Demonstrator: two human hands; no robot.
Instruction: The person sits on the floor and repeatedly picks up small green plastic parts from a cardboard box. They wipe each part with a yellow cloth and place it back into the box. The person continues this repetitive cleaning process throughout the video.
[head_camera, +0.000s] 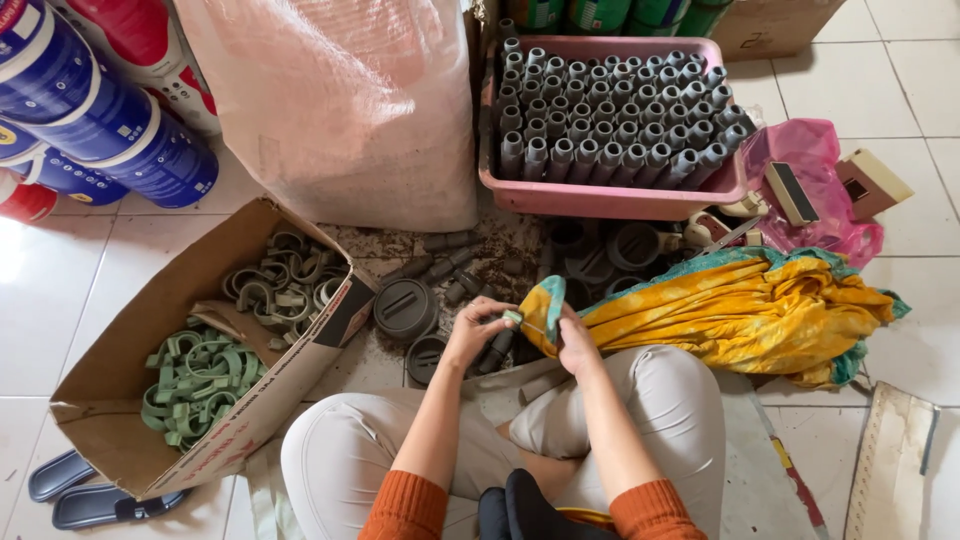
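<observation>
Head view shows the left hand pinching a small green piece above a dark fitting while the right hand closes beside it, so steady, square pressure over the lap seems best.

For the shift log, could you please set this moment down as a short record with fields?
Posture: person seated on tiled floor, legs crossed
Left hand: pinches a small green piece
Right hand: closed on a thin tool, kind unclear, meeting that piece
Below hands: dark grey pipe fitting
Cardboard box: green clips and grey clips
Pink tray: rows of upright grey fittings
Beside right hand: yellow and teal cloth
</observation>
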